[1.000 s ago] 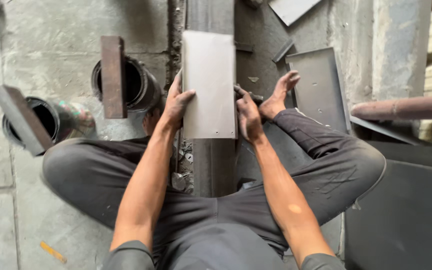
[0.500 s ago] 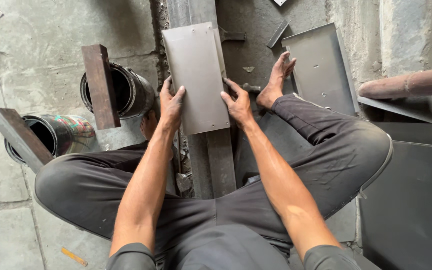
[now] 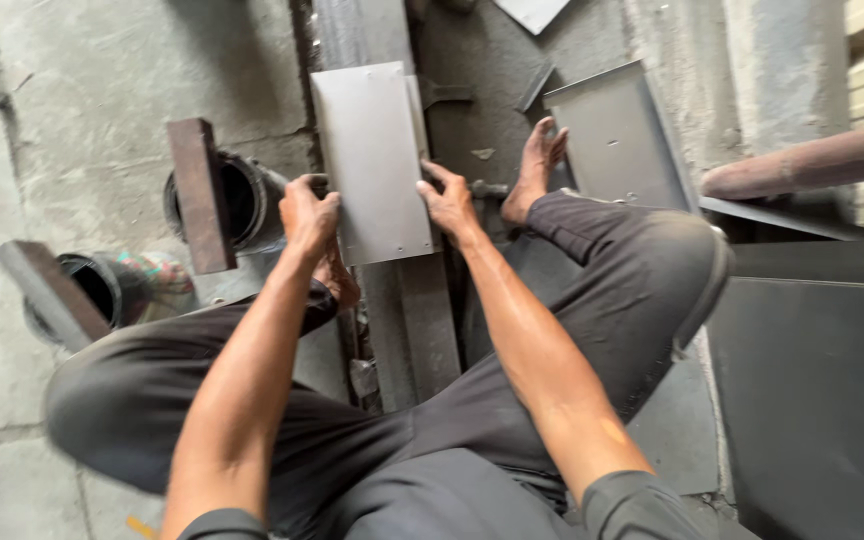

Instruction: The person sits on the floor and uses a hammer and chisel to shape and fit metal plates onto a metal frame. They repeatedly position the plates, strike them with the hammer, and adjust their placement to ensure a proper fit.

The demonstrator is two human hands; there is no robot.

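A flat grey metal plate (image 3: pixel 372 160) lies lengthwise on a long steel beam (image 3: pixel 407 320) that runs between my bent legs. My left hand (image 3: pixel 307 215) grips the plate's lower left edge. My right hand (image 3: pixel 449 203) presses on its right edge with fingers spread over the surface. I sit on the floor in dark trousers, with a bare foot (image 3: pixel 535 168) resting just right of the beam.
Two dark pipe sections (image 3: pixel 232 200) (image 3: pixel 92 285), each with a rusty flat bar across its mouth, lie on the concrete at left. A grey metal tray (image 3: pixel 617 140) leans at right. A rusty pipe (image 3: pixel 812 160) and dark sheet metal (image 3: pixel 822 380) fill the right side.
The view has tilted and drawn nearer. Both hands slid along the plate's edges, the left hand from resting on its lower corner to gripping its left edge.
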